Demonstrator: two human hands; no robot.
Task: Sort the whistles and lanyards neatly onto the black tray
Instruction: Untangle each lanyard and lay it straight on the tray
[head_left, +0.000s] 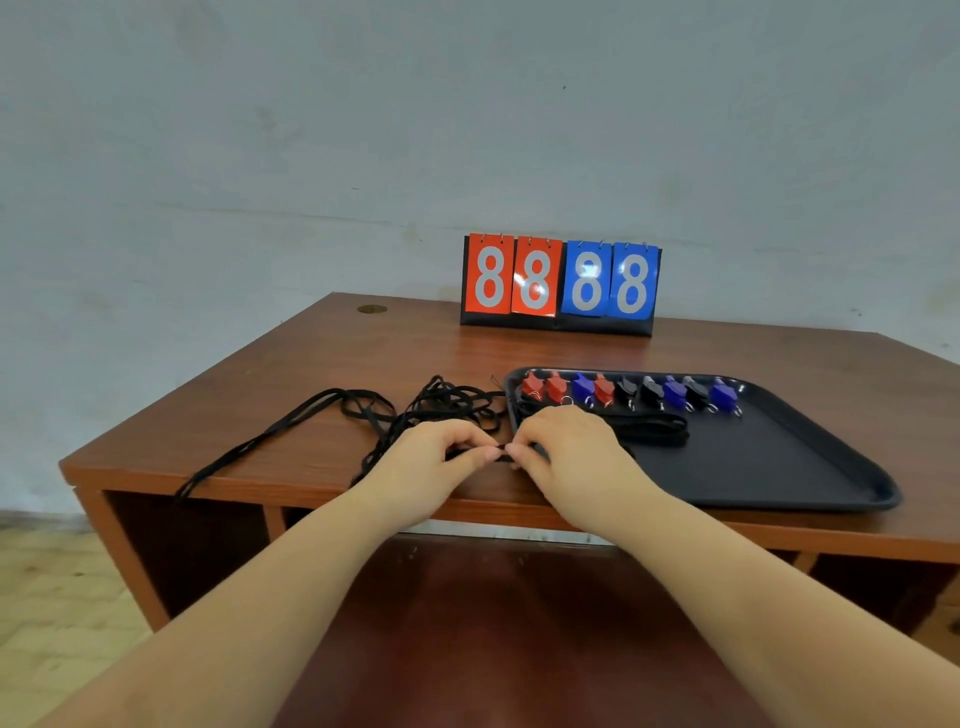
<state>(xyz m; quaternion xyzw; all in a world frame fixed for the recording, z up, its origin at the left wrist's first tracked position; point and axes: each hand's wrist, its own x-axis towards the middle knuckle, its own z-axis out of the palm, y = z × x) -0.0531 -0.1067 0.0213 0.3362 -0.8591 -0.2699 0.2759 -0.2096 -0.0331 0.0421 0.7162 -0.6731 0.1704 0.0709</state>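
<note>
- Black tray (810, 467): rounded rectangle, lying flat at centre right of the frame.
- Whistles (631, 391): nine in a row along the tray's far edge, red, blue and black, each with a small metal ring.
- Folded lanyard (652, 430): black strap lying on the tray just below the whistles.
- Tangled lanyards (447, 402): loose black heap left of the tray, strands trailing toward the frame's left.

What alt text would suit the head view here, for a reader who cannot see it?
Both hands, left hand and right hand, pinch a black lanyard at the front of a wooden desk, beside a tangle of lanyards. A black tray holds a row of red, blue and black whistles and a folded lanyard; a scoreboard reads 8888.
</note>
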